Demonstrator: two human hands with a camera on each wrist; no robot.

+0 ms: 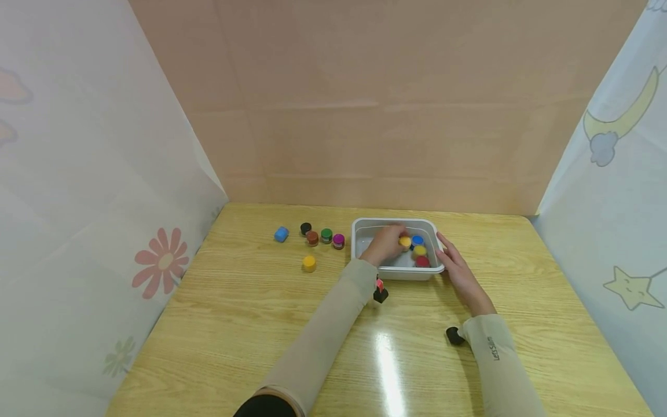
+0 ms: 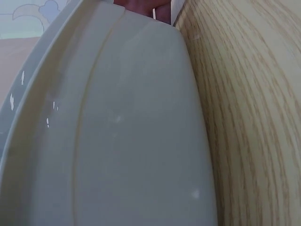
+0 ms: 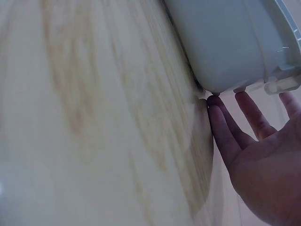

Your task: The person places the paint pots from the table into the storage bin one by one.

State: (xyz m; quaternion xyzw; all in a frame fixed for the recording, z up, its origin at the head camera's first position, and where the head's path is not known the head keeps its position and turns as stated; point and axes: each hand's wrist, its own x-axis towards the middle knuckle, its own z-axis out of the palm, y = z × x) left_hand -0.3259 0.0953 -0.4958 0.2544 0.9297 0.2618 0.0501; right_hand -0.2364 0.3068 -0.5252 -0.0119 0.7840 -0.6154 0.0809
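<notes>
My left hand (image 1: 387,243) reaches into the white plastic tray (image 1: 398,272) and pinches a small orange-yellow paint pot (image 1: 405,241). Beside it in the tray's right half sit a blue-lidded pot (image 1: 417,241), a yellow-lidded pot (image 1: 419,251) and a red-lidded pot (image 1: 422,262). Against the tray's right end, my right hand (image 1: 461,275) rests with its fingers extended. The right wrist view shows its fingertips (image 3: 216,113) at the lower edge and side of the tray. Only the tray's outer wall fills the left wrist view, so the left hand is hidden there.
Left of the tray stand black (image 1: 305,228), brown (image 1: 312,238), green (image 1: 326,235) and purple (image 1: 339,241) pots. Farther left lies a blue pot (image 1: 281,234), with an orange-yellow one (image 1: 309,264) nearer me. A tan backdrop (image 1: 385,156) closes the table's far edge.
</notes>
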